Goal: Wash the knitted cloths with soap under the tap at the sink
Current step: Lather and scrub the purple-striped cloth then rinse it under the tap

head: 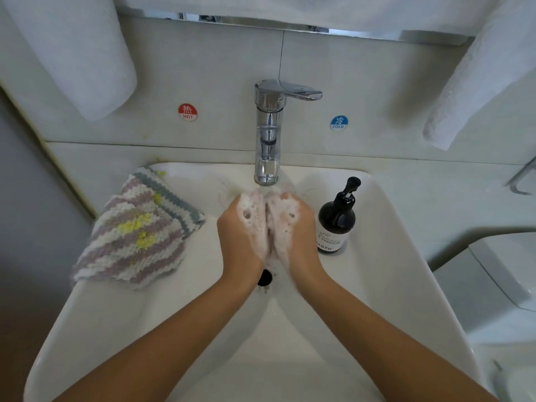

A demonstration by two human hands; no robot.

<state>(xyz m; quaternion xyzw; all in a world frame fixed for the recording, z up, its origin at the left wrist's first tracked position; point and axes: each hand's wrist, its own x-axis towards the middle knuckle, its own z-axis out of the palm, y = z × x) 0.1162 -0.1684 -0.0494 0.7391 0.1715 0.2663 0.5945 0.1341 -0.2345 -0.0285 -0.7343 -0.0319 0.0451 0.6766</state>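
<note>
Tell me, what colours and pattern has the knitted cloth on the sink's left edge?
The knitted cloth has diagonal mauve and white stripes, yellow patches and a grey-and-white border, seen in the head view.

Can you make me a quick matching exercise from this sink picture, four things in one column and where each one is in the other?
Things:
1. knitted cloth
2. soap bottle
3. hands
4. drain

Places:
A. below the wrists, basin bottom
B. left rim of the sink
C. under the tap, covered in foam
D. basin's right side, upright

Pairs: 1-B, 2-D, 3-C, 4-A
</note>
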